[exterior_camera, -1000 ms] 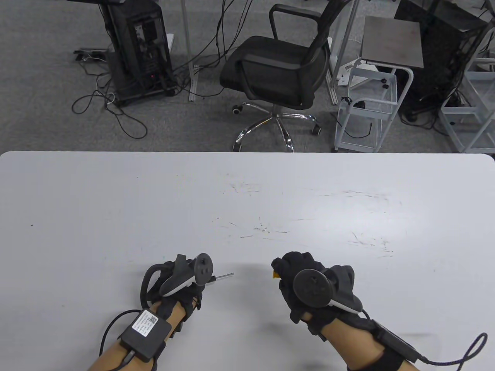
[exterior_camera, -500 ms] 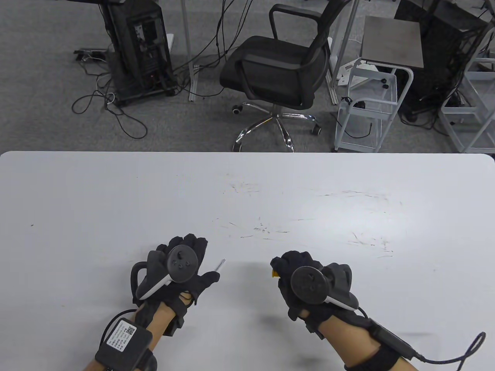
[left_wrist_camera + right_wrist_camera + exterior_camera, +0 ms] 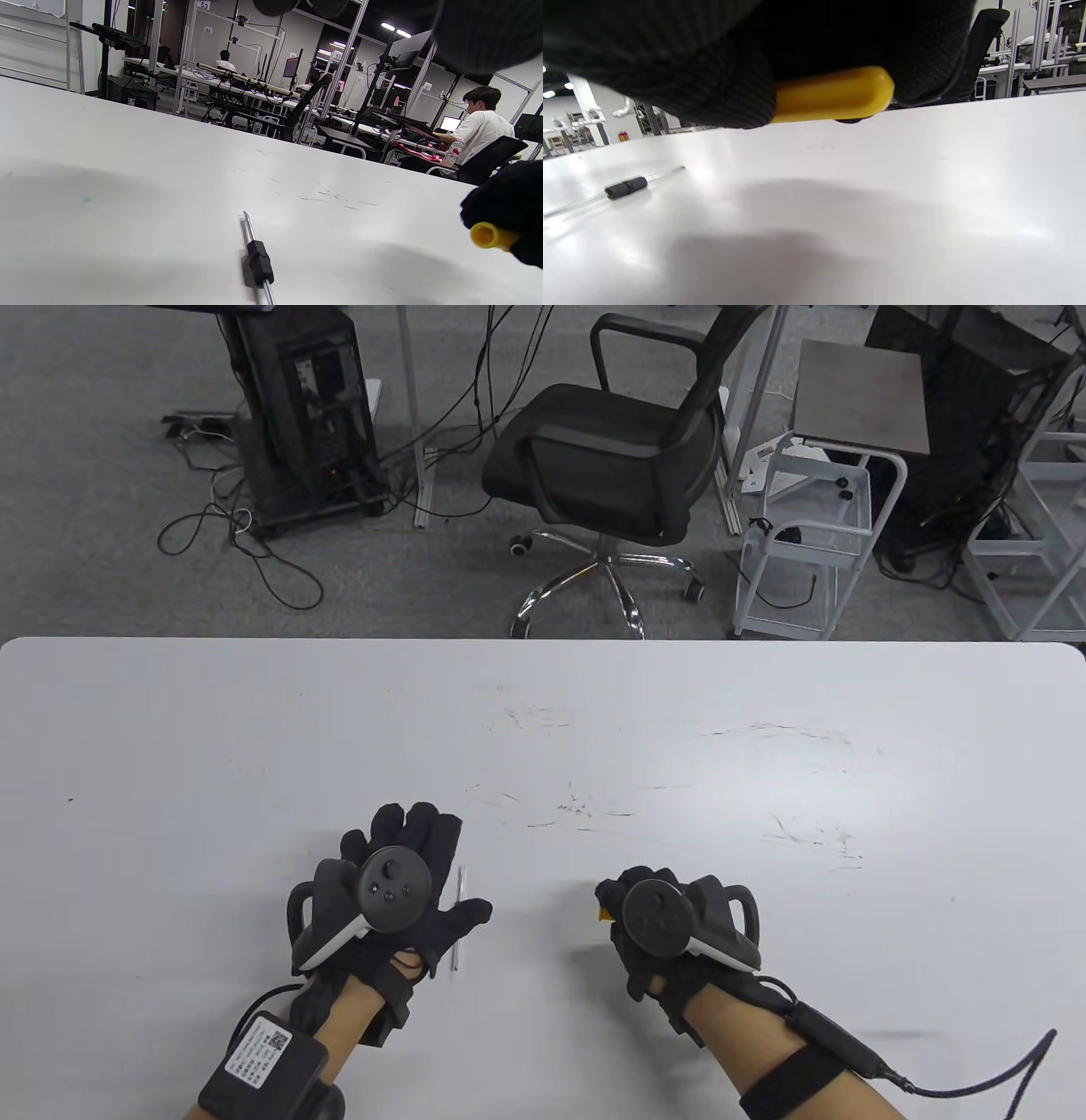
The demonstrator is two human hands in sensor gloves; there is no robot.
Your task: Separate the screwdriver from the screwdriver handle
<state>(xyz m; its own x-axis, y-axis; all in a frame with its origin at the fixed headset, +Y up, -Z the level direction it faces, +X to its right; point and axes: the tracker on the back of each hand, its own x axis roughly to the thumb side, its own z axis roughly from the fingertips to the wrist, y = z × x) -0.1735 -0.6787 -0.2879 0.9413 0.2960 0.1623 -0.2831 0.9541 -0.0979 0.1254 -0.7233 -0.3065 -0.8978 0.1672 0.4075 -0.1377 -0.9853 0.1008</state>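
The metal screwdriver shaft (image 3: pixel 461 884) with a black collar lies on the white table (image 3: pixel 679 746), apart from its handle. It also shows in the left wrist view (image 3: pixel 258 264) and the right wrist view (image 3: pixel 625 187), with no finger on it. My left hand (image 3: pixel 450 869) is open, palm down, fingers spread, just left of the shaft; its thumb crosses over the shaft's middle in the table view. My right hand (image 3: pixel 615 899) grips the yellow handle (image 3: pixel 604 911), which pokes out of the fist (image 3: pixel 831 95) and shows in the left wrist view (image 3: pixel 488 235).
The table's far edge (image 3: pixel 543 639) runs across the middle of the table view. Beyond it on the floor stand a black office chair (image 3: pixel 602 466), a white cart (image 3: pixel 806 551) and a computer tower (image 3: pixel 305 415) with cables.
My left hand has turned palm down, opened and let go of the shaft, which now lies on the table pointing away from me. My right hand has shifted slightly toward me with the handle.
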